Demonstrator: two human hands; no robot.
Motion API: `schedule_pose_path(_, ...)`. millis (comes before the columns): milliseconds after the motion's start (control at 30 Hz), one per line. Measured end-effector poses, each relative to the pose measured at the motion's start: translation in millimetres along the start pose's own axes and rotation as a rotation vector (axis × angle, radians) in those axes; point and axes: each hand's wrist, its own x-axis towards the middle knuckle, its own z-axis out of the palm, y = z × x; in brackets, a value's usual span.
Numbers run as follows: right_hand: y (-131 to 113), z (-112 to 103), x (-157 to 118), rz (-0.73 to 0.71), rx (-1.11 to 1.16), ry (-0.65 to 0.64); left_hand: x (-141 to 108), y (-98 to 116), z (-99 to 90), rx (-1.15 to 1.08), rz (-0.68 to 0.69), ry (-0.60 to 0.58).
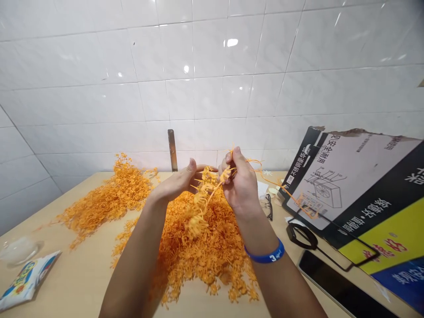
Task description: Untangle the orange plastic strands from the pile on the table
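My right hand [241,179] is closed on an orange strand of small plastic flower pieces [202,201], with thumb and fingers pinched together. The strand hangs from it down to the left, and a thin orange string [268,176] trails off to the right. Beside the strand, my left hand [185,177] has its thumb raised and its fingers stretched out behind the pieces, partly hidden by them. Below both hands lies a big heap of the same orange flower pieces [205,251] on the table.
A second orange heap [112,198] lies at the left. A white packet [28,280] sits at the left front. To the right are a printed cardboard box [351,198], a phone [341,287], a black wristband device [302,236] and glasses [269,207]. Behind rises a tiled wall [205,97].
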Motion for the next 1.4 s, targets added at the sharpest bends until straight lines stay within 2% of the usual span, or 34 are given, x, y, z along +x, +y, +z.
schedule_pose_path(133,2.0,2.1,-3.4,-0.101,-0.052,0.023,-7.9,16.6,8.7,-0.009,0.075,-0.184)
schedule_pose_path(267,-0.1,4.2,-7.9,-0.207,-0.100,0.073,-12.6,25.2,15.2,0.044,0.119,-0.220)
schedule_pose_path(367,-2.9,4.5,-8.8,-0.257,-0.126,0.143,-14.9,28.6,20.5,0.156,0.151,-0.170)
schedule_pose_path(467,-4.8,3.0,-6.8,-0.281,-0.123,0.167,-17.1,32.8,22.7,0.264,0.123,-0.085)
schedule_pose_path(567,-4.8,0.4,-4.1,-0.297,-0.086,0.185,-18.6,36.9,19.7,0.312,0.090,0.065)
schedule_pose_path(633,-4.3,-0.7,-3.4,-0.268,-0.083,0.192,-18.7,38.1,16.7,0.283,0.125,0.187)
schedule_pose_path(700,-4.1,-0.5,-4.4,-0.218,-0.093,0.124,-18.3,37.7,15.0,0.263,0.201,0.316)
schedule_pose_path(833,-6.7,3.4,-10.4,-0.039,-0.172,-0.221,-15.8,34.9,17.5,0.299,0.345,0.507)
schedule_pose_path(900,-8.5,6.2,-14.2,0.059,-0.248,-0.349,-14.3,34.2,19.3,0.326,0.407,0.573)
schedule_pose_path(1000,-8.1,10.1,-18.8,0.166,-0.309,-0.451,-12.6,33.6,20.1,0.389,0.501,0.616)
schedule_pose_path(1100,-3.2,12.2,-21.0,0.181,-0.245,-0.578,-11.4,31.8,19.1,0.428,0.561,0.604)
schedule_pose_path(1167,1.1,12.3,-21.3,0.145,-0.231,-0.636,-11.0,30.1,17.8,0.441,0.580,0.599)
schedule_pose_path(1267,7.4,11.3,-21.1,0.090,-0.335,-0.644,-11.3,27.8,14.2,0.429,0.587,0.607)
schedule_pose_path(1400,10.5,12.0,-24.4,0.038,-0.509,-0.631,-12.9,23.7,5.2,0.452,0.588,0.733)
